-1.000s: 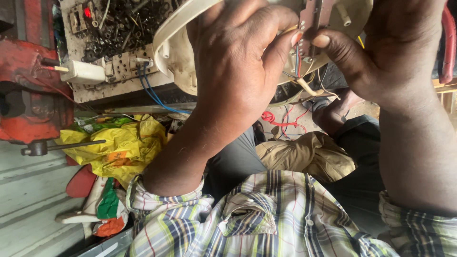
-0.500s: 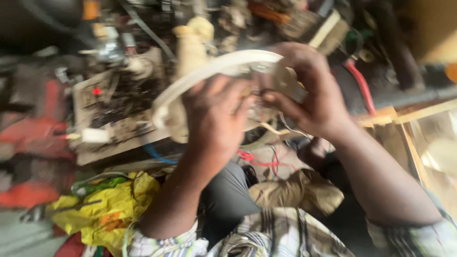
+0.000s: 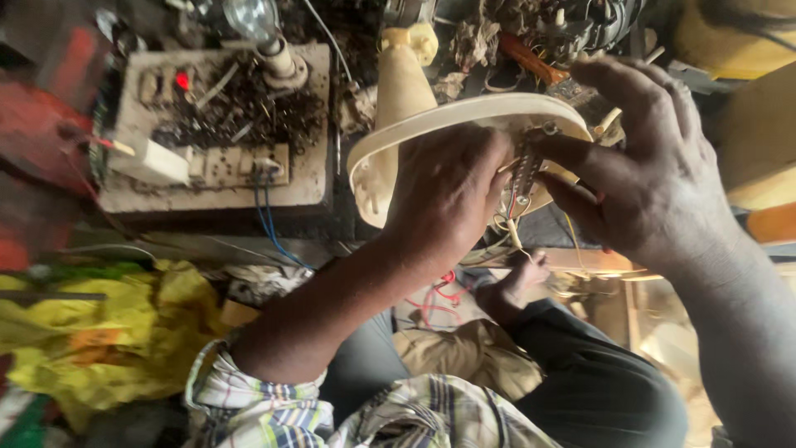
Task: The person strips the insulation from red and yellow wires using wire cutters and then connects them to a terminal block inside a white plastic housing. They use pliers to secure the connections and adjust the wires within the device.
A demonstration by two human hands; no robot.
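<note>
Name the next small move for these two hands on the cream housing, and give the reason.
Probably steady the cream housing with the left hand while the right hand works the small terminal strip: both hands already meet there, with thin wires hanging loose beneath.

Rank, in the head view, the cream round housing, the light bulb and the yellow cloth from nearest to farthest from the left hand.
1. Cream round housing: gripped by the left hand.
2. Light bulb: upper left, on the cluttered board.
3. Yellow cloth: far lower left.
</note>
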